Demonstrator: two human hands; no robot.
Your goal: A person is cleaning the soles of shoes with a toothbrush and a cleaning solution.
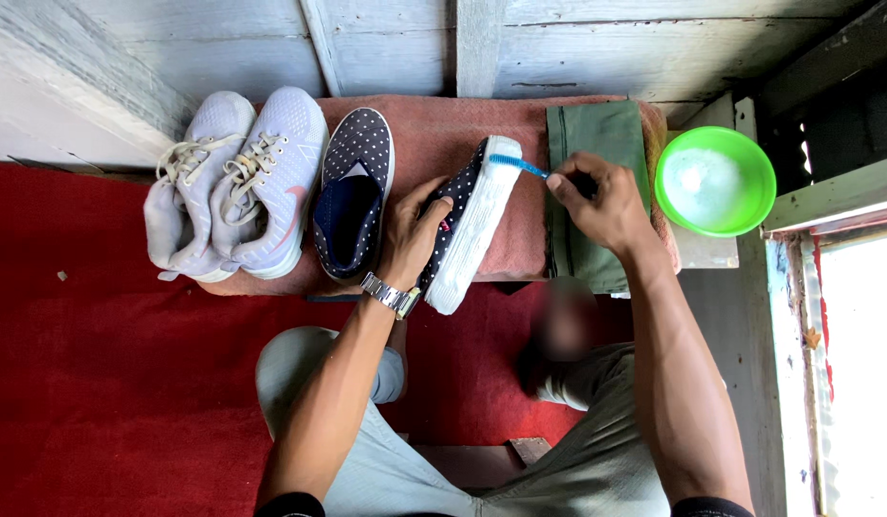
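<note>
The shoe (462, 225) in hand is a dark slip-on with small white dots and a thick white sole. It is tipped on its side so the ribbed sole faces up and to the right, toe end toward the far edge of the tabletop (520, 124), heel end hanging just over the near edge. It sits about midway along the tabletop, on a reddish towel (443, 134) that covers it.

The left hand (410, 235) is closed around the shoe's upper from the left, fingers curled over the dotted fabric, with a metal wristwatch (391, 295) on the wrist. The forearm rises from the lower left. The right hand (601, 201) is shut on a blue toothbrush (520, 166), pinching the handle near its end, and the bristle head touches the white sole near the toe. That forearm comes up from the lower right.

The matching dotted shoe (352, 191) lies flat just to the left, opening up. A pair of pale laced sneakers (237, 182) sits at the left end. A folded green cloth (596, 134) lies under the right hand, and a green bowl (716, 180) of cloudy liquid stands at the right end.
</note>
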